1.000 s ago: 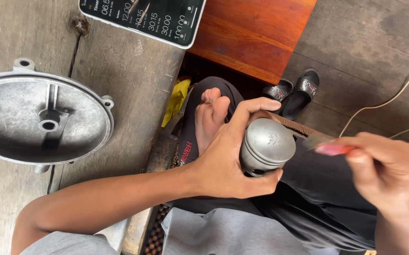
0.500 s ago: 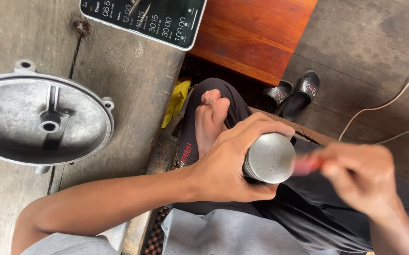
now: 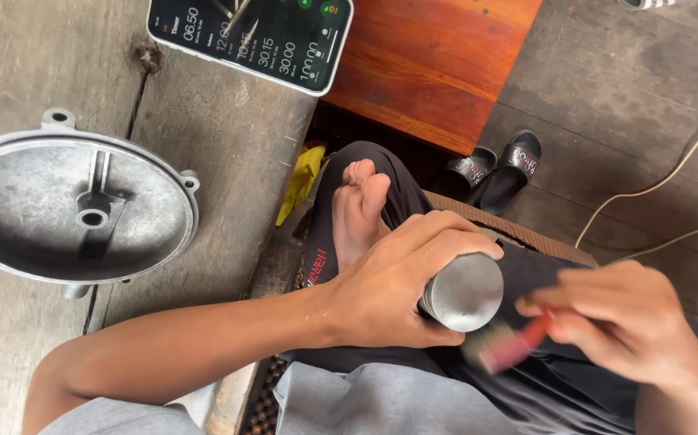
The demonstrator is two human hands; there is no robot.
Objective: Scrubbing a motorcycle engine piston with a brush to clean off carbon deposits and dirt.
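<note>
My left hand (image 3: 389,282) is wrapped around a grey metal cylinder (image 3: 466,292), its flat round top facing up, held over my lap. My right hand (image 3: 627,318) pinches a small red-handled tool (image 3: 510,342), blurred by motion, with its tip just right of and below the cylinder's top. My bare foot (image 3: 361,209) rests on my knee behind the left hand.
A round cast-aluminium cover (image 3: 75,213) lies on the grey wooden bench at the left. A phone (image 3: 252,36) with a lit screen lies at the bench's far edge. A red-brown wooden board (image 3: 438,64), black sandals (image 3: 498,169) and a cable (image 3: 663,181) are on the floor beyond.
My right hand has moved left and down, bringing the red tool from beside the cylinder to its lower right rim. The left hand keeps its grip on the cylinder.
</note>
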